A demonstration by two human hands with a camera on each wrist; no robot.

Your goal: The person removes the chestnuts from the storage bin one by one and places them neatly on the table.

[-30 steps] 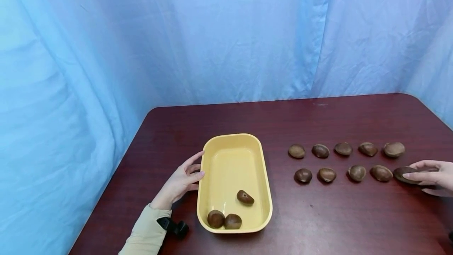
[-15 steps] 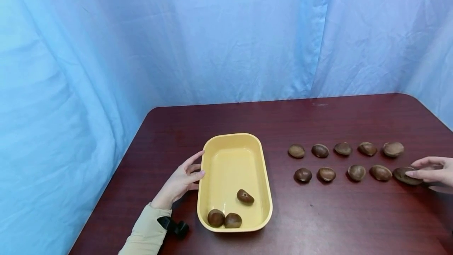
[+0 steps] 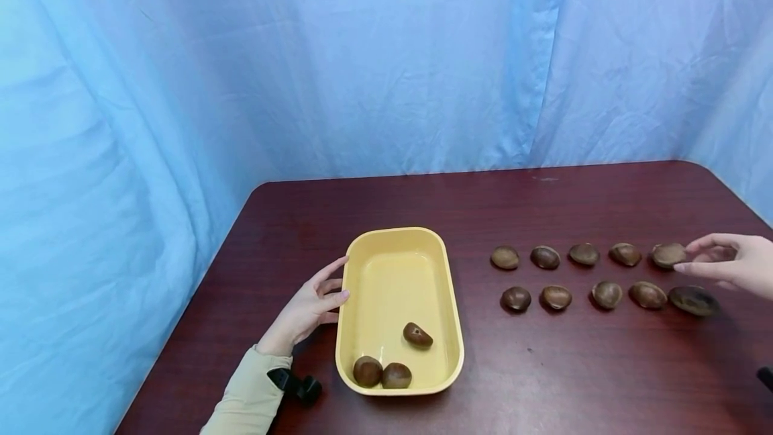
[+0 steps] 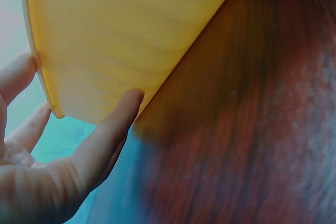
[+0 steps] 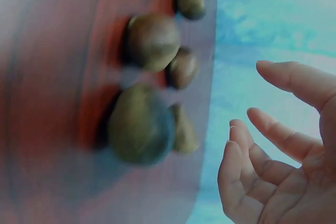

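A yellow tray (image 3: 398,231) lies on the dark red table (image 3: 543,381) and holds three chestnuts (image 3: 417,335). My left hand (image 3: 334,291) rests with straight fingers (image 4: 113,129) against the tray's left outer wall (image 4: 121,35). Two rows of chestnuts lie to the tray's right. My right hand (image 3: 688,258) hovers with spread fingers at the far row's right-end chestnut (image 3: 667,255); whether it touches is unclear. The near row's right-end chestnut (image 3: 693,301) lies free below the hand. In the right wrist view the palm (image 5: 273,145) is empty beside the chestnuts (image 5: 140,124).
Blue curtains (image 3: 386,66) hang behind and to the left of the table. The table's left edge (image 3: 199,287) runs close beside my left arm. A black strap (image 3: 296,384) sits on my left wrist.
My right hand has let go of the near row's right-end chestnut and moved away from me to the far row's right end. The left hand and tray have not moved.
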